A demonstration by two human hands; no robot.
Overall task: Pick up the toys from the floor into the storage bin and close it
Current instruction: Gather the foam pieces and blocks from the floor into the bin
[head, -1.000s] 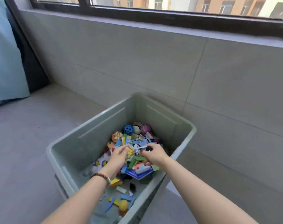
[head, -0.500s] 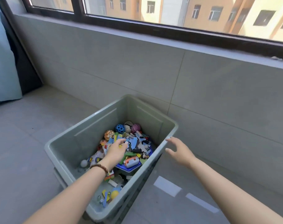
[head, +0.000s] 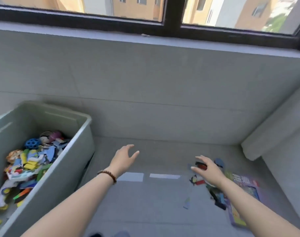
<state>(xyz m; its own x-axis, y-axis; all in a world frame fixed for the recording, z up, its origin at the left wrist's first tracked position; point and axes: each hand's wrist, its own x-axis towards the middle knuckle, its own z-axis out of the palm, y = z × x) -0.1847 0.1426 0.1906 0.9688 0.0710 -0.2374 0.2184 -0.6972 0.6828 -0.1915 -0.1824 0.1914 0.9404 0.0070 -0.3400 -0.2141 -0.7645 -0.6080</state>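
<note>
Left hand [head: 124, 158] is hovering over bare grey floor [head: 145, 207], just right of the storage bin [head: 85, 127]. Its fingers [head: 128, 147] are spreading loose and aren't holding anything. A brown bead bracelet [head: 108, 174] is sitting on that wrist.

Right hand [head: 208, 170] is reaching out over the leftover toy pieces [head: 216, 197] scattered on the floor off to the right. Its fingers [head: 201, 159] are fanning wide, a bit curved, with nothing gripped. A red and black piece [head: 201, 165] is peeking out under them, and honestly I can't tell if they're touching it or just hanging above it. A purple picture book or puzzle box [head: 245, 190] is lying flat next to the pile, partly under the forearm.

The bin is sitting open at the left against the tiled wall [head: 163, 86], no lid on it. It's holding a jumble of colourful toys, including a blue holey ball [head: 32, 143] near the back. So the toys are sitting partly in the bin and partly on the floor, well apart from each other. Two bright patches of sunlight [head: 164, 176] are lying on the floor between the hands.
</note>
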